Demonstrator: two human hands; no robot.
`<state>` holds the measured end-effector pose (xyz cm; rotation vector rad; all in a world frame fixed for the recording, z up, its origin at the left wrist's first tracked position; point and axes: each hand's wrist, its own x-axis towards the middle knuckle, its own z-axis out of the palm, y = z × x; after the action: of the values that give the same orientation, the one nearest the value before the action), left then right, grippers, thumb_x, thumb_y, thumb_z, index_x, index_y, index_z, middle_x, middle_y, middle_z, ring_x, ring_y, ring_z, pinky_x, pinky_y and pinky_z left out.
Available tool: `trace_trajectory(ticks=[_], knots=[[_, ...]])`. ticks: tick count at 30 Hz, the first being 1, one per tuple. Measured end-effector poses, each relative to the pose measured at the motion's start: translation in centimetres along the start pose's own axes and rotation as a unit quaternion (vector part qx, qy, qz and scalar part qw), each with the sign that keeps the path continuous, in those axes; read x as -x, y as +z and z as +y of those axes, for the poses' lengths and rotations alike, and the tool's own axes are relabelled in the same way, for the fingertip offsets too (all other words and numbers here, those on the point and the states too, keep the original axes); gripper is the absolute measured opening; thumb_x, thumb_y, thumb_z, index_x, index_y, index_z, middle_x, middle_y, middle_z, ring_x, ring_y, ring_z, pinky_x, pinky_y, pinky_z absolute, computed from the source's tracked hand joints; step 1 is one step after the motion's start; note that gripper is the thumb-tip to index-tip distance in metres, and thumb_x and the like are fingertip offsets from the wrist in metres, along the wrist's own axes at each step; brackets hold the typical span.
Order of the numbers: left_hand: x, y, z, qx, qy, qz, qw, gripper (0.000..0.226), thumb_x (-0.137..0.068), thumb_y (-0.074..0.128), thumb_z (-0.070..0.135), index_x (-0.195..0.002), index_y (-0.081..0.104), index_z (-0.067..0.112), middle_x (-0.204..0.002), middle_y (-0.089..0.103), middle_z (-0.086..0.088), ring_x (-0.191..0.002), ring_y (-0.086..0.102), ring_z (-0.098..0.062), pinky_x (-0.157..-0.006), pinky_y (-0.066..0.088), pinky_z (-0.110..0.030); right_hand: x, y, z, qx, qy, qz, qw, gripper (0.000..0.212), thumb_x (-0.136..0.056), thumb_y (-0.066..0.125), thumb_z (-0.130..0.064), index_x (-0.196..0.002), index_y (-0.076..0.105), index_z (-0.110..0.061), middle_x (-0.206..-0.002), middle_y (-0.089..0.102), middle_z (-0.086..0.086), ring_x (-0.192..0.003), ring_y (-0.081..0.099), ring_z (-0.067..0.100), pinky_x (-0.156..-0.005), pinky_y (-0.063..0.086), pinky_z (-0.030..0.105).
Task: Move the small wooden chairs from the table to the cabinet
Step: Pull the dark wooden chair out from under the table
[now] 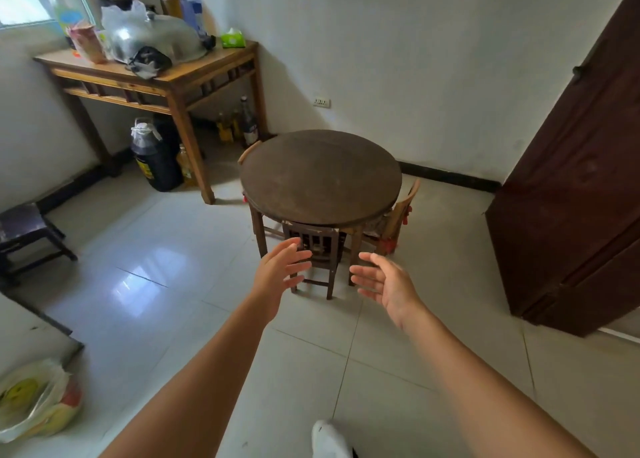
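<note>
A round dark wooden table (320, 175) stands on the tiled floor. A small dark wooden chair (320, 249) is tucked under its near edge, back towards me. A lighter wooden chair (401, 211) is pushed in at the right side, and the top of another chair back (248, 151) shows at the far left. My left hand (278, 272) is open, fingers spread, just left of the dark chair's back. My right hand (384, 281) is open to the chair's right. Neither hand touches it. A tall dark brown cabinet (575, 197) stands at the right.
A long wooden side table (194, 73) by the back wall carries a metal pot, bottles and bags. Oil jugs and bottles (156, 156) sit under it. A dark stool (24, 229) is at the left wall, a plastic bag (34, 398) at the lower left.
</note>
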<state>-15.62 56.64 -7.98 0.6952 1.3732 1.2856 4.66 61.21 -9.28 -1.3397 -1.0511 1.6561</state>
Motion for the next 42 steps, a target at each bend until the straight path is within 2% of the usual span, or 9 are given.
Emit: trace_trajectory(ticks=[9,16,21,29,31,33,35,37,42], knots=[[-14.7,0.1,2.8,0.016,-0.033,0.049,0.998,0.036,-0.094,0.049,0.03,-0.127,0.052,0.017,-0.117,0.065,-0.01,-0.107,0.063,-0.027,-0.097,0.048,-0.046,-16.7,3.0,-4.1,0.001,0.049,-0.018,0.999,0.023,-0.094,0.048,-0.033,-0.103,0.066,-0.021,-0.097,0.074,0.01,-0.09,0.07,0.024,-0.083,0.054,0.041],[-25.0,-2.0,2.0,0.008,-0.07,0.067,0.995,0.014,-0.093,0.051,0.027,-0.104,0.06,0.029,-0.112,0.068,-0.007,-0.105,0.064,-0.026,-0.094,0.049,-0.042,-27.2,5.9,-3.5,0.011,0.082,-0.012,0.996,0.023,-0.093,0.049,-0.032,-0.104,0.067,-0.022,-0.098,0.074,0.01,-0.083,0.07,0.021,-0.068,0.055,0.031],[-34.1,-4.0,0.2,-0.018,-0.103,0.048,0.993,0.026,-0.092,0.053,0.027,-0.117,0.058,0.025,-0.11,0.069,-0.004,-0.105,0.064,-0.023,-0.096,0.048,-0.044,-34.8,7.9,-1.6,0.039,0.102,0.021,0.994,0.026,-0.094,0.048,-0.028,-0.111,0.065,-0.02,-0.103,0.072,0.01,-0.09,0.068,0.021,-0.073,0.054,0.032],[-45.4,-5.3,-4.6,-0.21,-0.074,-0.004,0.975,0.034,-0.089,0.053,0.01,-0.119,0.061,0.021,-0.11,0.067,0.0,-0.109,0.06,-0.017,-0.082,0.045,-0.02,-45.1,9.2,4.0,0.272,0.06,0.021,0.96,0.033,-0.085,0.06,-0.015,-0.117,0.064,-0.02,-0.111,0.067,0.003,-0.108,0.059,0.018,-0.086,0.046,0.024],[-47.4,-5.5,-6.8,-0.395,-0.009,-0.031,0.918,0.039,-0.087,0.053,0.007,-0.123,0.059,0.019,-0.117,0.064,-0.001,-0.113,0.057,-0.02,-0.089,0.042,-0.022,-46.8,8.8,6.2,0.435,0.001,-0.002,0.9,0.041,-0.082,0.062,-0.018,-0.123,0.061,-0.022,-0.119,0.065,0.002,-0.111,0.055,0.021,-0.093,0.043,0.031],[-49.6,-5.7,-9.7,-0.567,0.058,-0.09,0.817,0.047,-0.084,0.052,0.006,-0.129,0.053,0.017,-0.128,0.059,-0.003,-0.12,0.05,-0.024,-0.098,0.035,-0.029,-48.6,8.4,8.8,0.579,-0.055,-0.038,0.812,0.046,-0.082,0.062,-0.023,-0.128,0.056,-0.023,-0.125,0.062,0.0,-0.116,0.051,0.025,-0.097,0.039,0.035],[-51.4,-6.0,-12.5,-0.666,0.069,-0.155,0.726,0.056,-0.082,0.052,0.008,-0.136,0.044,0.016,-0.139,0.049,-0.004,-0.13,0.039,-0.025,-0.107,0.026,-0.033,-50.2,8.1,11.2,0.654,-0.066,-0.087,0.748,0.051,-0.085,0.059,-0.026,-0.135,0.048,-0.022,-0.131,0.056,0.0,-0.122,0.045,0.024,-0.101,0.031,0.036],[-52.5,-6.3,-14.4,-0.71,0.074,-0.184,0.675,0.06,-0.079,0.052,0.007,-0.138,0.041,0.015,-0.14,0.043,-0.006,-0.131,0.035,-0.027,-0.11,0.023,-0.037,-51.3,8.0,13.2,0.693,-0.079,-0.114,0.707,0.055,-0.086,0.057,-0.021,-0.138,0.042,-0.019,-0.133,0.053,0.002,-0.124,0.044,0.025,-0.104,0.028,0.037],[-53.5,-6.6,-16.1,-0.76,0.204,-0.164,0.594,0.049,-0.057,0.076,0.007,-0.104,0.066,0.012,-0.094,0.063,-0.004,-0.083,0.06,-0.026,-0.069,0.051,-0.036,-53.0,9.0,15.1,0.742,-0.124,-0.104,0.651,0.042,-0.085,0.061,-0.01,-0.125,0.05,-0.016,-0.106,0.065,0.008,-0.1,0.06,0.03,-0.088,0.044,0.041]])
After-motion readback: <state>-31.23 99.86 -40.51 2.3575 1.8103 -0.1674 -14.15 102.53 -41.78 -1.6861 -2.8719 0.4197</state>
